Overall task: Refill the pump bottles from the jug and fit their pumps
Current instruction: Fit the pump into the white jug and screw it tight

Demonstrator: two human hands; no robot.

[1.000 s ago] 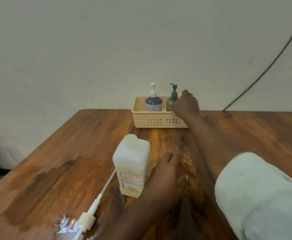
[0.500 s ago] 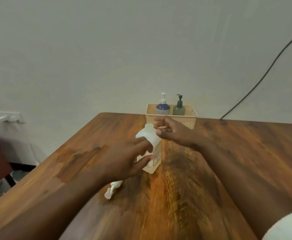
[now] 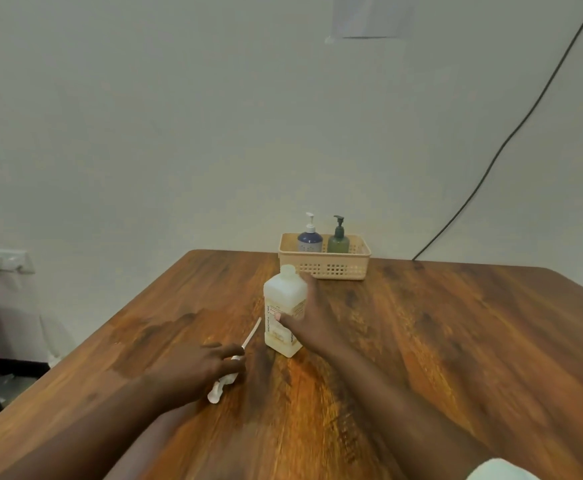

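Already two pumped bottles (image 3: pixel 323 235) stand in the basket (image 3: pixel 324 265) behind the jug (image 3: pixel 283 306); right hand (image 3: pixel 312 317) grips it, left hand (image 3: pixel 196 370) clasps the loose pump (image 3: pixel 231 368), unfitted.

The left hand (image 3: pixel 193 370) lies low and palm down, fingers curled in a grip. The right hand (image 3: pixel 312 318) reaches further forward, thumb and fingers wrapped in a grip. Both bare forearms stretch forward.
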